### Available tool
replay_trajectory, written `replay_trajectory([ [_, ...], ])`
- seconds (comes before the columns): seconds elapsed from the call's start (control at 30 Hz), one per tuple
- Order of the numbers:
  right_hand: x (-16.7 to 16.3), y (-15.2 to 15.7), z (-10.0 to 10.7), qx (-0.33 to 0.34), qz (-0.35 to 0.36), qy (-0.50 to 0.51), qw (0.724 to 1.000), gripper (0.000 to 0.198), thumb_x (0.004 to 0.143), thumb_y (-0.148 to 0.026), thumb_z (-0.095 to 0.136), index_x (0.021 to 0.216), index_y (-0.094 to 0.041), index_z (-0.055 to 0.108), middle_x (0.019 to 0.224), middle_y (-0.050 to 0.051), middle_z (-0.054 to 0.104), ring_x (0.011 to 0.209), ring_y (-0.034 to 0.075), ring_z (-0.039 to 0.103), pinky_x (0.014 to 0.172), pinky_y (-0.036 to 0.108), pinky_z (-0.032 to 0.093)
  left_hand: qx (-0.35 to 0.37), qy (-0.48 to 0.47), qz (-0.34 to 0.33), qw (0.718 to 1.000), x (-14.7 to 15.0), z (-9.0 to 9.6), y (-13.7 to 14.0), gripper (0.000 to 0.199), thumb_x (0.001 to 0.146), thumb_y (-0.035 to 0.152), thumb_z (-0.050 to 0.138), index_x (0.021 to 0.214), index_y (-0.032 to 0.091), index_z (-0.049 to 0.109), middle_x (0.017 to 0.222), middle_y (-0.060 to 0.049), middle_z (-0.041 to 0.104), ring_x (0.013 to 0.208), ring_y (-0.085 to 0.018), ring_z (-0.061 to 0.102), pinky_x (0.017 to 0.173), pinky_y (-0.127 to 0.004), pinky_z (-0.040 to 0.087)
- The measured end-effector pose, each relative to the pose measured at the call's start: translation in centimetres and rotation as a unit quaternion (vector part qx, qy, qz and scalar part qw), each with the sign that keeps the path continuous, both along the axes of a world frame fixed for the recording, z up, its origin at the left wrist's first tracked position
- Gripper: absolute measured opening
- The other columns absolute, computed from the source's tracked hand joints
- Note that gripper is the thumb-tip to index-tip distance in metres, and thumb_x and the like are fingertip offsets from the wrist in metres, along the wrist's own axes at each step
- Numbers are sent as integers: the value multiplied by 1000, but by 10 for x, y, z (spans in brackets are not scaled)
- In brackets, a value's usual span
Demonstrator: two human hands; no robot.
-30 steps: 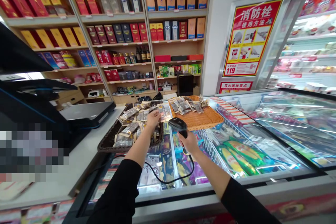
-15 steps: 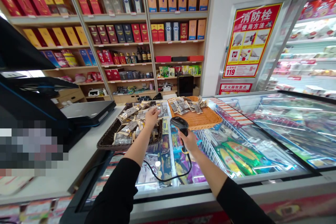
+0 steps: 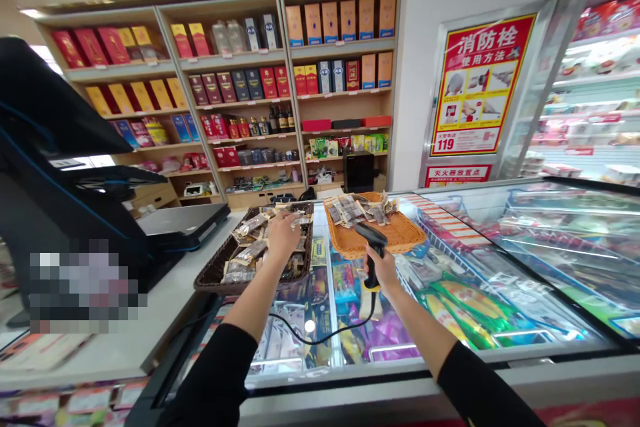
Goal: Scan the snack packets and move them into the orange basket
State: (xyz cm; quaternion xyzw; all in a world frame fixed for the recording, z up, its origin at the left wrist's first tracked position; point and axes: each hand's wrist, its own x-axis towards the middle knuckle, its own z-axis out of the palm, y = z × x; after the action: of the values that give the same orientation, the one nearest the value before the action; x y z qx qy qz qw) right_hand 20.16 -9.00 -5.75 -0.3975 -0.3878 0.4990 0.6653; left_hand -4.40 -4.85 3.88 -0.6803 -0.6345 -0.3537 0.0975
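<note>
My left hand (image 3: 284, 235) is over the dark brown wicker basket (image 3: 210, 273), touching the small packets (image 3: 249, 253) heaped in it. Its fingers point away and down, mostly hidden behind the back of the hand, so I cannot tell whether they grip a packet. My right hand (image 3: 383, 268) is closed round the handle of a black barcode scanner (image 3: 371, 235). The scanner's head points left and away, in front of the orange wicker basket (image 3: 400, 233). More small packets (image 3: 350, 209) lie at that basket's far left side. The scanner's black cable (image 3: 325, 339) loops down to the left.
Both baskets rest on the glass-topped freezer (image 3: 345, 367), which holds bagged frozen goods. To the left, a counter (image 3: 150, 307) carries a weighing scale (image 3: 185, 220) and a black terminal (image 3: 55, 193). Shelves of boxed goods (image 3: 240, 83) stand behind.
My left hand has moved left and nearer over the packets in the dark basket. My right hand has shifted the scanner rightward, in front of the orange basket. The view has tilted up slightly.
</note>
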Motion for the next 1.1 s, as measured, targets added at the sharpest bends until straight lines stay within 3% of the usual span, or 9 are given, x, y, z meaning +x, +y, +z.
replay_trajectory([
  [0.2,57,10,-1,6,-72,21,997,39,61,-52,73,67,-21,51,47,-4,52,33,12,45,32,25,36,-74,-55,-111,990,62,-9,61,29,77,17,59,102,19,72,106,-10,66,102,-25,59,93,-33,43],
  [0.33,61,19,-9,2,-88,15,996,37,65,-53,70,64,-23,49,46,-3,52,34,13,47,33,26,37,-118,-59,-132,982,105,-25,106,30,75,17,62,103,16,71,107,-13,67,104,-27,60,92,-35,42],
  [0.53,49,31,-11,-11,-132,29,991,37,68,-54,66,64,-23,47,43,-6,48,29,11,43,30,24,35,-109,14,-123,986,140,-38,167,38,76,13,58,114,16,64,120,-17,63,115,-26,55,98,-35,37],
  [0.67,49,33,-7,-17,-133,27,991,34,70,-51,64,64,-22,47,42,-7,48,29,11,43,30,23,35,-178,-21,-60,982,147,-37,191,23,68,18,66,91,15,67,98,-18,69,105,-32,59,89,-40,40],
  [0.73,50,32,-6,-21,-134,31,990,34,70,-51,64,63,-22,47,41,-7,48,29,10,43,30,22,34,-205,-49,-46,976,150,-37,196,15,61,21,73,72,15,64,82,-15,69,98,-34,61,83,-40,42],
  [0.9,51,31,-5,-21,-131,18,991,35,70,-51,64,63,-22,47,41,-6,48,29,11,44,30,23,35,-224,-76,-96,967,149,-29,186,30,50,19,77,41,20,49,47,-3,52,72,-26,62,66,-29,41],
  [1.0,54,29,-7,-18,-127,19,992,34,69,-52,65,64,-23,48,43,-6,50,30,12,45,31,24,36,-203,-148,-146,957,134,-20,166,33,53,22,75,37,21,46,39,1,42,58,-20,56,57,-26,37],
  [1.1,56,23,-8,-12,-118,-12,993,36,71,-54,63,62,-23,47,40,-5,48,31,13,45,32,25,37,-180,-258,-166,934,103,-15,136,26,56,29,74,43,20,54,43,2,45,52,-16,51,53,-25,35],
])
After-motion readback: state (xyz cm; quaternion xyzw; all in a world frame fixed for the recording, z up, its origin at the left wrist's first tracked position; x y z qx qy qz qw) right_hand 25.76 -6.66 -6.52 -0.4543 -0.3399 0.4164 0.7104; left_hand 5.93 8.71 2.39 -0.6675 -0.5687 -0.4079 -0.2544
